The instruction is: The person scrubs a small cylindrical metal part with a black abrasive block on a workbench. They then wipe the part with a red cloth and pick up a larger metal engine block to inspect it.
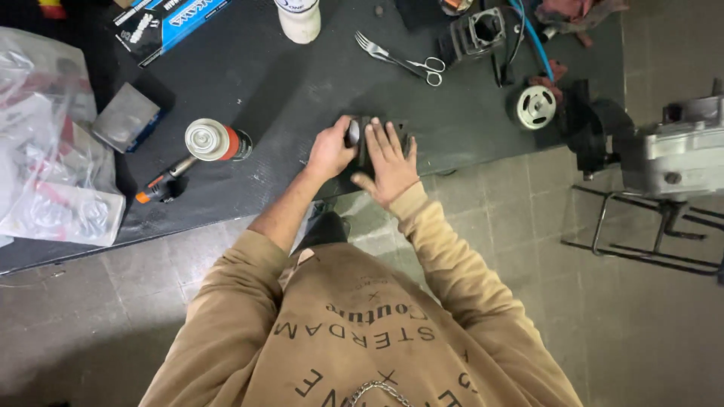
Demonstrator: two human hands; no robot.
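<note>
Left to right, as I read the head view: a clear plastic bag (45,143) lies at the far left of the dark desk (286,98), then a grey block (127,117) and a spray can (215,141) lying on its side beside a small orange-tipped tool (154,188).

At the near edge of the desk sits the dark flat part (381,143), and both hands are on it. My left hand (330,151) reaches in from the left, its fingers curled narrowly around a small rounded grey piece (353,133) on the part's left end. My right hand (391,160) lies flat on top, fingers (381,134) spread and pointing away from me, pressing down and grasping nothing. The part's long axis appears to run left to right, though the hands cover most of it. Both forearms converge from the body; neither hand is clearly nearer.

Farther right lie a fork (375,47), scissors (428,69), a metal cylinder (477,32), a white pulley (536,107), and an engine casing (682,154) on a stand.
</note>
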